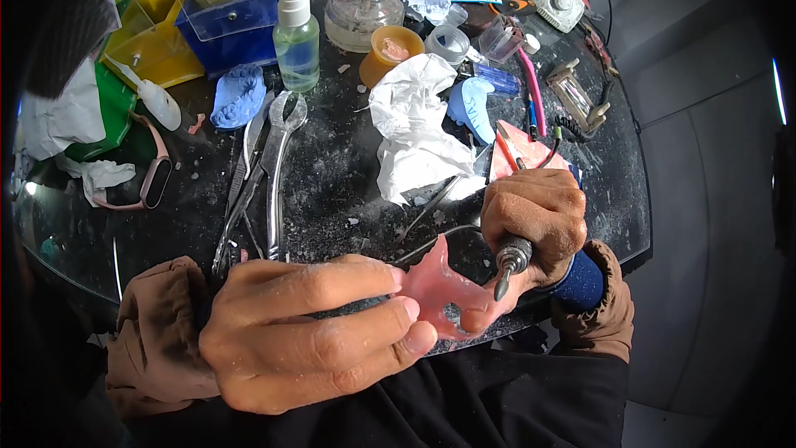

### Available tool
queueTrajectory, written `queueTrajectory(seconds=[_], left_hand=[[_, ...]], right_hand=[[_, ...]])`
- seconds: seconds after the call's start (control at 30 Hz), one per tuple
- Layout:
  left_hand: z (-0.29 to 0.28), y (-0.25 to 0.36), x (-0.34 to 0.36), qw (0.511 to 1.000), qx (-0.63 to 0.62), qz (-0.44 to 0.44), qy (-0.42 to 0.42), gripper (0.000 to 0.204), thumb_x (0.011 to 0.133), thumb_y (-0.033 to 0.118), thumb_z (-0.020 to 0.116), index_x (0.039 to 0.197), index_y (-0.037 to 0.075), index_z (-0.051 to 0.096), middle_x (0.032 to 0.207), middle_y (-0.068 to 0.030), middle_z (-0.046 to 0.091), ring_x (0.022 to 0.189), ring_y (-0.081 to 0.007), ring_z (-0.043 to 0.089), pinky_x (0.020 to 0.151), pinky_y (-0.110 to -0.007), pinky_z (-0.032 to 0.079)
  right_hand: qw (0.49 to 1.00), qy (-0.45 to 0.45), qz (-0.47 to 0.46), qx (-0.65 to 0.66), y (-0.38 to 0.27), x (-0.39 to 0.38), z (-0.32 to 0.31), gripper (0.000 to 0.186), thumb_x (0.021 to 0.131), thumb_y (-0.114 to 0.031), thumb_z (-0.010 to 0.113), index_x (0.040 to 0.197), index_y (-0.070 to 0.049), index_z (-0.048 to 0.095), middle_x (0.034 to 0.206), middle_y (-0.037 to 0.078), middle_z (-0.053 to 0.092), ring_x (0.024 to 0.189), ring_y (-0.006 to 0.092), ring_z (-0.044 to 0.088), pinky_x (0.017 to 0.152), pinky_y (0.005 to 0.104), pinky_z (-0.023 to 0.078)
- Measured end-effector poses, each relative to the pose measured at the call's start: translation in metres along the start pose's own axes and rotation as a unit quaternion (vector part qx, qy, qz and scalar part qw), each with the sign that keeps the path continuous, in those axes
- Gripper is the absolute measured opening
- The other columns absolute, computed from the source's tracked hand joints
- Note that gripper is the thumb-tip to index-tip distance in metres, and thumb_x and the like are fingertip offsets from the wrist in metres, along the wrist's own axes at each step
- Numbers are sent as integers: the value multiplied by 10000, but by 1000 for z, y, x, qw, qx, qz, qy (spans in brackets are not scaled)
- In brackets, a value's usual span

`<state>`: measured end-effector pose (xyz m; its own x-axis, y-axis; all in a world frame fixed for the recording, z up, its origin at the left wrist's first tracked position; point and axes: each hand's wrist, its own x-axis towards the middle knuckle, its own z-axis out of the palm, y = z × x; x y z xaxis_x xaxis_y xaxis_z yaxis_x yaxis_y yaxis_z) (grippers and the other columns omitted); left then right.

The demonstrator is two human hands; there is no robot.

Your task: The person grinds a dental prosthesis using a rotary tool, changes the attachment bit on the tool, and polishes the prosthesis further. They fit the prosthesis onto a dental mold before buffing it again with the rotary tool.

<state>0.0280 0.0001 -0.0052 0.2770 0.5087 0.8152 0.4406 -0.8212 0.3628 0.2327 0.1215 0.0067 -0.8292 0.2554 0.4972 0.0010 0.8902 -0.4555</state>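
My left hand [311, 336] grips a pink, translucent denture base [437, 286] by its left edge, with the fingers curled over it. A small hole shows near the lower right of the denture base. In my right hand [535, 211] is a dental handpiece [516, 254], with the fist wrapped round it. Its pointed metal bur [502, 286] aims downward beside the right edge of the denture base; whether they touch I cannot tell. My right thumb presses against the denture base near the hole.
Beyond my hands lie crumpled white tissue [414, 116], metal pliers [282, 166], blue dental casts [239, 97] [471, 108] and a pink sheet [510, 153]. A spray bottle [296, 41], an orange cup [390, 58] and a glass burner [365, 17] stand farther back. White dust covers the black tabletop [332, 199].
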Motion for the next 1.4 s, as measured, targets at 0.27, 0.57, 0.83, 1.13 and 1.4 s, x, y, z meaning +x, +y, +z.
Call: queueTrajectory(seconds=[0.27,0.57,0.83,1.13,1.4], left_hand=[[2,-2,-1,1000,2,10,9,173,626,38,784,766,35,683,830,-35,627,752,-189,634,571,-254,589],[-3,1,-4,1000,23,0,-20,178,695,52,762,834,84,655,914,-3,587,848,-182,627,604,-241,584],[-1,-2,-1,1000,14,4,-21,191,684,41,761,846,78,667,921,-10,592,863,-191,622,629,-250,589],[0,-5,4,998,64,-2,-22,277,662,93,790,903,152,666,932,49,585,869,-133,621,588,-191,555],[5,0,4,979,201,8,-28,350,632,246,823,934,266,647,944,160,526,822,-30,592,541,-162,462]], right_hand=[[1000,10,-18,-9,1,-3,2,592,459,-561,798,562,-96,446,491,-1,420,389,154,468,361,277,322],[1000,-12,-9,-13,-1,2,0,594,460,-576,787,560,-101,443,489,-3,413,389,149,459,361,274,315],[1000,-8,-7,-21,4,2,-3,588,502,-570,805,562,-111,443,476,-14,398,379,139,448,357,267,306],[1000,-21,-19,-6,13,0,-13,645,415,-635,773,560,-115,421,486,-11,380,382,160,442,372,272,298],[998,-6,-19,-68,8,1,-17,675,402,-682,730,558,-111,407,493,-5,375,377,160,427,363,270,297]])
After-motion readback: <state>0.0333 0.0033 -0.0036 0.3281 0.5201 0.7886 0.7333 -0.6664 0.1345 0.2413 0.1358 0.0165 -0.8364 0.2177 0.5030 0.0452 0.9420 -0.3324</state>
